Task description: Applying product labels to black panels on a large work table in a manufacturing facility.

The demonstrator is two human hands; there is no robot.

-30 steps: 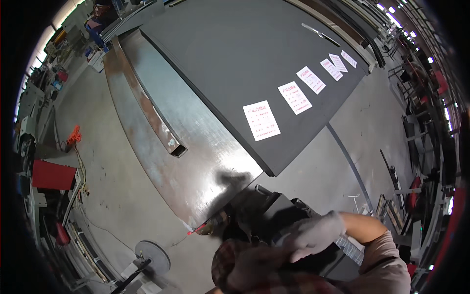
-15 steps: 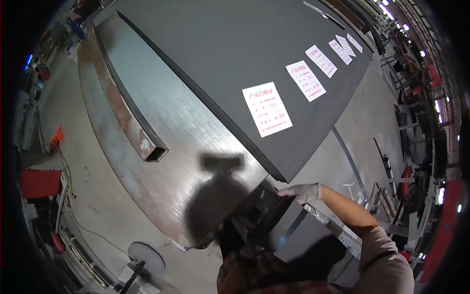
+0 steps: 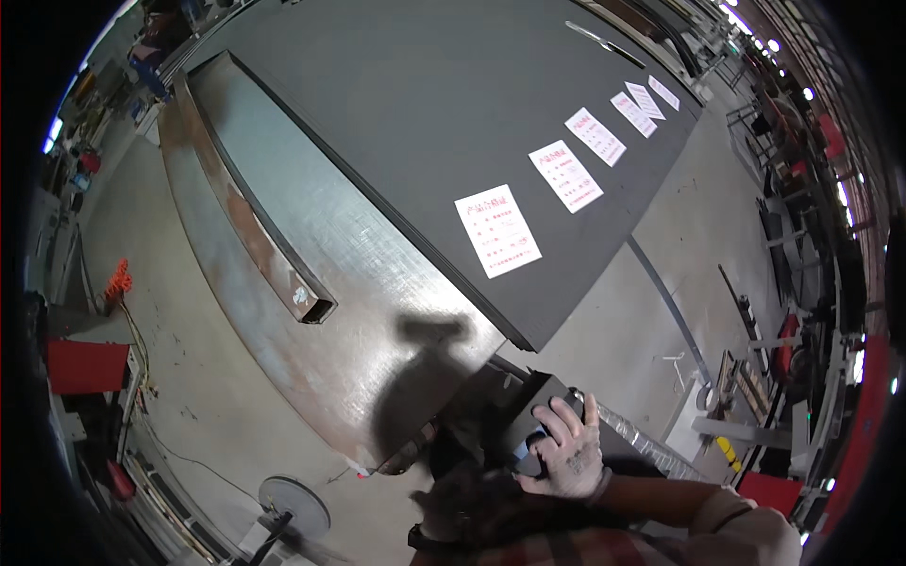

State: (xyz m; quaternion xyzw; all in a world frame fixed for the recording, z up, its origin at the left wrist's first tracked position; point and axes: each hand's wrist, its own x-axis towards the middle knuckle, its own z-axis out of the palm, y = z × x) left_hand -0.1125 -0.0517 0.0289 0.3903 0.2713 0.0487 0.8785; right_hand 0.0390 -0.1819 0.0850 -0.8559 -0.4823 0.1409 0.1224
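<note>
The gloved right hand point(image 3: 569, 455) lies over a dark panel point(image 3: 530, 401) just beside the near corner of the desk point(image 3: 396, 113), fingers spread and bent; whether they grip cannot be told. The left hand cannot be made out. Six white cards point(image 3: 498, 231), apparently laid out already, form a row; what remains is unclear. The panel looks plain and straight-edged.

Tube point(image 3: 236, 203) on plate point(image 3: 373, 283), cards point(image 3: 498, 231) right, knife point(image 3: 604, 43) behind
</note>
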